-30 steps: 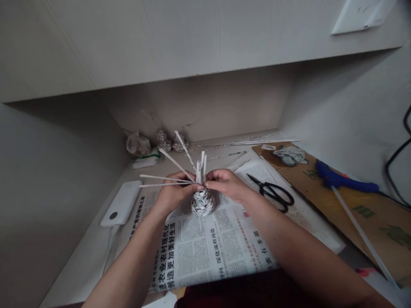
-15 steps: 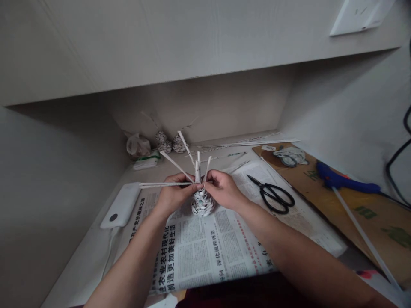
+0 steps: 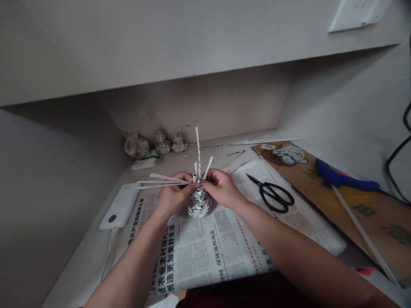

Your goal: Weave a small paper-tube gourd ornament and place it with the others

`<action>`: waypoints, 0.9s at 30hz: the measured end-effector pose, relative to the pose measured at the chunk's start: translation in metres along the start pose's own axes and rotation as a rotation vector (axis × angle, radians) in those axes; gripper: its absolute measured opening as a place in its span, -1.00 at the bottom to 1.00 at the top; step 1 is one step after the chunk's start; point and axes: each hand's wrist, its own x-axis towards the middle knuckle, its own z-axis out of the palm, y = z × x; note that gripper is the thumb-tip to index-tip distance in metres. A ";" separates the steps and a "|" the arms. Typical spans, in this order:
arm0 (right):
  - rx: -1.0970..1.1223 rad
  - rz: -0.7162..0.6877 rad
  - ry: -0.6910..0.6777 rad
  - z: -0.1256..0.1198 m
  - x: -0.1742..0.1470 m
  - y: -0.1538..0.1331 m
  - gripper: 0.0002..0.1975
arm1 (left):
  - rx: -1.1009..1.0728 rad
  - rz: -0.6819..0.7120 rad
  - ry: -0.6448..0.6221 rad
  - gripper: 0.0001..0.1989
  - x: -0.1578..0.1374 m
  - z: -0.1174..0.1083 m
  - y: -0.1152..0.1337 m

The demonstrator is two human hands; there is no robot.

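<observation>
You've got your left hand (image 3: 175,197) pinching the bulbous, black-flecked white woven-paper piece (image 3: 199,207) by its neck, toward the far edge of the printed newspaper sheet (image 3: 192,254), right hand (image 3: 222,190) pinching opposite, black loop-handled scissors (image 3: 263,187) near the right edge.

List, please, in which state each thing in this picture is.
Woven paper piece: upright, loose strips sticking out
Left hand: closed at the piece's top
Right hand: closed at the same top
Newspaper: spread flat
Scissors: lying, apparently closed
White device: lying flat, cable attached
Blue glue gun: lying on cardboard
Plastic bag: crumpled
</observation>
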 end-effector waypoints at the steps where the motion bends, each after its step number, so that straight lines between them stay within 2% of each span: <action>1: -0.036 -0.016 -0.001 -0.001 -0.001 -0.003 -0.91 | 0.005 0.010 -0.004 -0.81 0.000 0.000 0.000; 5: -0.156 -0.077 0.055 -0.003 -0.003 -0.008 -0.92 | 0.036 0.034 0.007 -0.83 0.000 0.002 0.001; 7: -0.137 -0.078 0.089 -0.002 -0.003 -0.007 -0.92 | 0.054 0.042 0.016 -0.85 -0.001 0.004 0.001; 11: 0.124 0.122 0.097 0.002 0.001 -0.002 -0.90 | 0.043 0.075 0.013 -0.87 -0.001 0.005 -0.002; 13: 0.199 0.153 0.061 0.002 0.003 -0.001 -0.90 | 0.030 0.093 -0.003 -0.88 -0.001 0.005 -0.004; 16: 0.126 0.041 0.014 -0.002 0.005 -0.004 -0.87 | 0.054 0.120 -0.034 -0.92 -0.003 0.003 -0.003; 20: 0.056 -0.050 0.057 -0.007 0.005 -0.009 -0.85 | 0.121 0.170 -0.047 -0.95 -0.007 0.003 0.005; 24: 0.232 -0.124 0.104 -0.008 0.005 -0.016 -0.88 | 0.156 0.225 -0.041 -0.92 -0.010 0.005 0.010; 27: 0.384 -0.067 0.142 -0.011 0.008 -0.020 -0.85 | 0.162 0.223 -0.055 -0.93 -0.010 0.006 0.008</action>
